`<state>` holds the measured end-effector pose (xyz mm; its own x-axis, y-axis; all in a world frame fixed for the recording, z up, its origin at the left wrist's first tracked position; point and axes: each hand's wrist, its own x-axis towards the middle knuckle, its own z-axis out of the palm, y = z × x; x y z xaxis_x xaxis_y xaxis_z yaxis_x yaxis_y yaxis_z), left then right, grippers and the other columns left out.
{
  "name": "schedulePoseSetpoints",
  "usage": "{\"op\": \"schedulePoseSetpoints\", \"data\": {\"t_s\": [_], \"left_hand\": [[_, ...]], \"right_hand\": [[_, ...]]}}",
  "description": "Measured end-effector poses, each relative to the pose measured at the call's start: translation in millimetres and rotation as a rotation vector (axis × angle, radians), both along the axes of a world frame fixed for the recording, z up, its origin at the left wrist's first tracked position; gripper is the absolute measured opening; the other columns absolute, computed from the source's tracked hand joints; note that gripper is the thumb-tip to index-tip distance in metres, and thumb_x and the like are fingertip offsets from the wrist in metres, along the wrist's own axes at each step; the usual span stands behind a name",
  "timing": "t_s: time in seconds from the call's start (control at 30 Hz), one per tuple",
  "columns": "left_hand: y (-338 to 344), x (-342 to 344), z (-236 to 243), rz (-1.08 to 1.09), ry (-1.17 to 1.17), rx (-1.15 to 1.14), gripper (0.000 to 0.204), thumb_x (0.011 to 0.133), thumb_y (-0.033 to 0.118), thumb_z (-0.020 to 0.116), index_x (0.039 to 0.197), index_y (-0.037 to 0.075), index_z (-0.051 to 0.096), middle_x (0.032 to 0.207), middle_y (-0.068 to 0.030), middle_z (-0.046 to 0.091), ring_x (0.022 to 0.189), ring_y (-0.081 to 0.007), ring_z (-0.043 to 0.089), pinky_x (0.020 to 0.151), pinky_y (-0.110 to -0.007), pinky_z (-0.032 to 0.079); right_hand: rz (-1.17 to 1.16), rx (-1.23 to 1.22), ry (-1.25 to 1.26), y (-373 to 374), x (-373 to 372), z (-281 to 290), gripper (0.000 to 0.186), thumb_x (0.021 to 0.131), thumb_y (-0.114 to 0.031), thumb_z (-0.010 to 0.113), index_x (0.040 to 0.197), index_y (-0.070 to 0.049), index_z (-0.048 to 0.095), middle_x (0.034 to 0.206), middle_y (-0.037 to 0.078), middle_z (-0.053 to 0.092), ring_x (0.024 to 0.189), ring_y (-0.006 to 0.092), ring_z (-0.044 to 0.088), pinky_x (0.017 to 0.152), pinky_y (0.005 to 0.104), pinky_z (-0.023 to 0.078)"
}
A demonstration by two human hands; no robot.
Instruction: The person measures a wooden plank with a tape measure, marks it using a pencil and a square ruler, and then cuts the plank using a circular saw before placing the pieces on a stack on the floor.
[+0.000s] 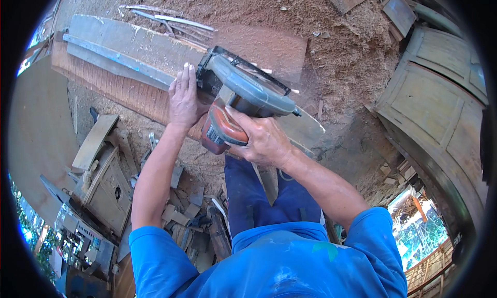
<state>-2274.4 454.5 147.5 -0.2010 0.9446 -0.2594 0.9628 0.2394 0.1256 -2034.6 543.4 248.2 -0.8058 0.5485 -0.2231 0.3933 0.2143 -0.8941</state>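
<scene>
My right hand [265,138] is closed round the orange-and-grey handle of a circular saw [248,88]. The saw rests at the right end of a long pale wooden board [140,42], its grey guard toward the far side. My left hand [184,102] lies with fingers stretched out, close to the saw's left side. Its fingertips are by a straight narrow strip [116,59] that runs along the board. Below these is a reddish-brown wooden panel [111,83]. The blade is hidden by the guard and the board.
Thin offcut strips [176,24] lie beyond the board, on ground covered in sawdust [352,44]. A wooden cabinet or door panel [429,91] stands at right. Wood scraps [189,215] and a drawer-like wooden box [106,187] are at lower left. A thin cord [310,119] trails from the saw.
</scene>
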Motion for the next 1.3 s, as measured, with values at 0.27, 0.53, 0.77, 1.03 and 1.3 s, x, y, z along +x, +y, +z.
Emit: {"op": "schedulePoseSetpoints", "data": {"t_s": [0.27, 0.53, 0.77, 1.03, 1.3], "left_hand": [[16.2, -88.9, 8.0, 0.027, 0.096, -0.072, 0.123, 0.062, 0.071, 0.077, 0.157, 0.009, 0.029, 0.163, -0.0151, 0.024, 0.151, -0.0352, 0.020, 0.124, -0.049, 0.015], [14.6, -85.0, 3.1, 0.006, 0.073, -0.036, 0.123, 0.061, 0.071, 0.077, 0.156, 0.009, 0.030, 0.162, -0.0136, 0.025, 0.151, -0.0338, 0.020, 0.123, -0.051, 0.015], [13.5, -87.2, 4.8, 0.015, 0.030, -0.006, 0.123, 0.060, 0.067, 0.080, 0.156, 0.009, 0.029, 0.163, -0.0130, 0.025, 0.151, -0.0335, 0.019, 0.123, -0.051, 0.014], [13.3, -84.3, 6.5, 0.042, -0.027, -0.001, 0.125, 0.057, 0.057, 0.087, 0.156, 0.008, 0.027, 0.163, -0.0136, 0.025, 0.151, -0.0339, 0.020, 0.123, -0.051, 0.015], [11.6, -90.5, -2.9, 0.049, -0.047, 0.032, 0.132, 0.061, 0.052, 0.087, 0.159, 0.002, 0.014, 0.164, -0.0170, 0.021, 0.153, -0.0345, 0.016, 0.124, -0.049, 0.013]], "right_hand": [[0.071, -0.031, -0.066, 3.7, -2.1, 5.9, 0.080, 0.071, -0.022, 0.085, 0.140, -0.001, 0.051, 0.105, 0.020, 0.071, 0.091, 0.0393, 0.070, 0.081, 0.0443, 0.057], [0.065, -0.020, -0.025, 4.8, -14.5, 6.2, 0.077, 0.073, -0.017, 0.083, 0.140, 0.001, 0.050, 0.110, 0.022, 0.070, 0.094, 0.0400, 0.070, 0.084, 0.0438, 0.057], [0.045, -0.013, 0.003, 5.9, -36.9, 3.1, 0.083, 0.067, -0.019, 0.085, 0.140, -0.002, 0.049, 0.097, 0.024, 0.071, 0.086, 0.0425, 0.069, 0.078, 0.0480, 0.057], [0.072, -0.051, -0.075, 9.1, -57.2, 5.9, 0.081, 0.071, -0.022, 0.083, 0.141, -0.001, 0.049, 0.101, 0.023, 0.071, 0.088, 0.0416, 0.069, 0.078, 0.0464, 0.057], [0.089, -0.050, -0.050, 12.8, -66.4, 7.1, 0.077, 0.075, -0.021, 0.077, 0.142, 0.000, 0.046, 0.094, 0.024, 0.071, 0.084, 0.0420, 0.069, 0.074, 0.0475, 0.056]]}}
